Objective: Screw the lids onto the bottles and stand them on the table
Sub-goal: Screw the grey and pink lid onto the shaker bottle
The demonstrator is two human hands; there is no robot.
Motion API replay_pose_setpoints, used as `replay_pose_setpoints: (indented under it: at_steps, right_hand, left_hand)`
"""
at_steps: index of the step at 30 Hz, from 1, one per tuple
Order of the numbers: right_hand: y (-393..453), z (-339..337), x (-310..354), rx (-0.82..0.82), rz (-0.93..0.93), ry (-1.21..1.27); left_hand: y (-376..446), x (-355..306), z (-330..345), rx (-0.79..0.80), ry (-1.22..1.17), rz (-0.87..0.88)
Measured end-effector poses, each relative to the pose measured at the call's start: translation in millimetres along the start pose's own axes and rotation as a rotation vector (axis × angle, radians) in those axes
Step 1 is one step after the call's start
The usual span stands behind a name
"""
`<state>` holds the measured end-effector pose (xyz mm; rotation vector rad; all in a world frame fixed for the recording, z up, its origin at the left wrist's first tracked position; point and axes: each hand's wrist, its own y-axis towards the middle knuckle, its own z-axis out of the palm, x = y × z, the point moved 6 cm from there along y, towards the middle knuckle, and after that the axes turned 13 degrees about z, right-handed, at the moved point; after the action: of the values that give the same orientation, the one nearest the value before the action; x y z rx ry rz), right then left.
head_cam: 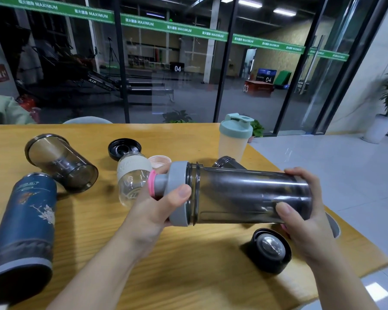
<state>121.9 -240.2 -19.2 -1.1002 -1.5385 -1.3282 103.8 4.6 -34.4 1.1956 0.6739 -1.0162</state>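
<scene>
The smoked-grey bottle [246, 195] is held clear above the tabletop [188, 265], long axis near horizontal and running left to right, mouth pointing left. The left hand [157, 211] grips the grey lid [177, 193], which sits over the mouth with thread rings showing beside it. The right hand [300, 209] clasps the base end. Judgement: the lid appears not fully seated; turning should finish along this axis before the bottle is swung upright, base down.

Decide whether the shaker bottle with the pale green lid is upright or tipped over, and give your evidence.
Upright. The shaker bottle stands on its base near the table's far edge, its green lid on top.
</scene>
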Motion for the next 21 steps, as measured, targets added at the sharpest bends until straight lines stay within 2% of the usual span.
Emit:
replay_pose_setpoints:
  at_steps: [4,7,12,21]
  right_hand:
    - [5,4,-9,0.132,0.136,0.053]
    - [8,4,-13,0.134,0.277,0.132]
    - [7,1,-13,-0.012,0.221,0.099]
    - [1,1,1,-0.065,0.044,0.012]
  left_hand:
    - [1,1,-2,0.02,0.067,0.065]
    - [1,-1,-3,0.034,0.12,0.115]
    - [0,-2,-1,0.047,0.158,0.111]
    - [0,3,0,0.025,0.09,0.026]
